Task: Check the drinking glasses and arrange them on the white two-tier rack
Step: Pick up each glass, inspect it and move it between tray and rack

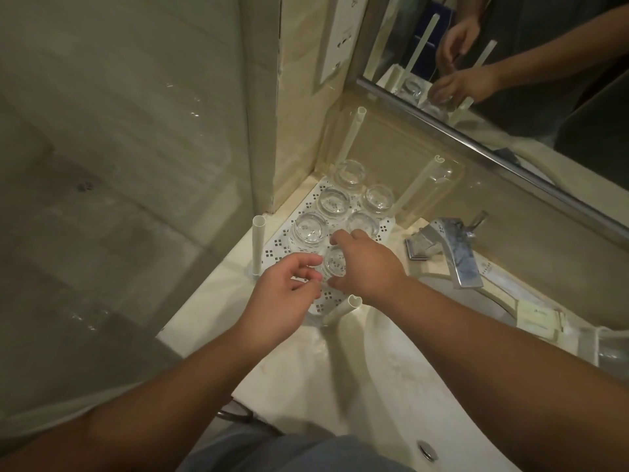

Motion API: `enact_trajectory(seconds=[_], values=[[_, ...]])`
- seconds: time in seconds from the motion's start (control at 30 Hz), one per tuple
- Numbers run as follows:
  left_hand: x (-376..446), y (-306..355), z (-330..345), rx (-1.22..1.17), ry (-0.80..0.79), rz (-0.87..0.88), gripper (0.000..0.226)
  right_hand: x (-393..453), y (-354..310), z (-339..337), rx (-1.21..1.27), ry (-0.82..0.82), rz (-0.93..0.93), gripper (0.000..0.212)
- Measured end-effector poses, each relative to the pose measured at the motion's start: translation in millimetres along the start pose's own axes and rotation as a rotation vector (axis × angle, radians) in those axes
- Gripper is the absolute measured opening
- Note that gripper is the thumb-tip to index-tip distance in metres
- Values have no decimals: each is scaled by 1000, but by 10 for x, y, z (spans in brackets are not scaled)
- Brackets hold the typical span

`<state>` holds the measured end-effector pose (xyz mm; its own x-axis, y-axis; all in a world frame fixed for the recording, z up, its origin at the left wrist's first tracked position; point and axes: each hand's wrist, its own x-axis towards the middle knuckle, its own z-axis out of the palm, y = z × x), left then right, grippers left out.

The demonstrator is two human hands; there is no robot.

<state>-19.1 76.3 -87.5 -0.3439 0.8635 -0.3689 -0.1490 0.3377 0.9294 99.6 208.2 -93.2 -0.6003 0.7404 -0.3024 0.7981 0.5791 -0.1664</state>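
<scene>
A person's two hands reach over a white perforated rack (272,248) standing in the corner of a pale stone vanity counter (357,352), beside a glass shower partition (119,165). Six clear drinking glasses stand upside down on the rack's lower tray, close together; none appears to hold anything. The right hand (366,264) grips the nearest glass (334,264), fingers curled over its far side and thumb below it near the tray. The left hand (289,294) hovers just beside that glass, thumb and fingertips loosely drawn together; whether they touch the glass cannot be told. Behind it stand the other glasses (333,206), reaching back to the wall corner. Four white tubular posts (257,245) rise from the rack's corners, with no upper tray seen on them. A chrome faucet (452,253) stands to the right above the basin (408,386), and a small printed card (539,323) lies past it, its writing too blurred to read. The mirror (510,63) above reflects both hands and the rack.
</scene>
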Motion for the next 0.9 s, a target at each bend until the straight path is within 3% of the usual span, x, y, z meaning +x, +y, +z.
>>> enact_trajectory(seconds=[0.3, 0.63, 0.9], values=[[-68, 35, 45, -24, -43, -2, 27, -174, 40, -148, 21, 23, 33, 69], [-194, 141, 113, -43, -62, -124, 9, -493, -43, -713, 77, 227, -3, 63], [-234, 494, 157, 55, 28, -130, 47, -747, -317, -1146, 134, 458, -107, 59]])
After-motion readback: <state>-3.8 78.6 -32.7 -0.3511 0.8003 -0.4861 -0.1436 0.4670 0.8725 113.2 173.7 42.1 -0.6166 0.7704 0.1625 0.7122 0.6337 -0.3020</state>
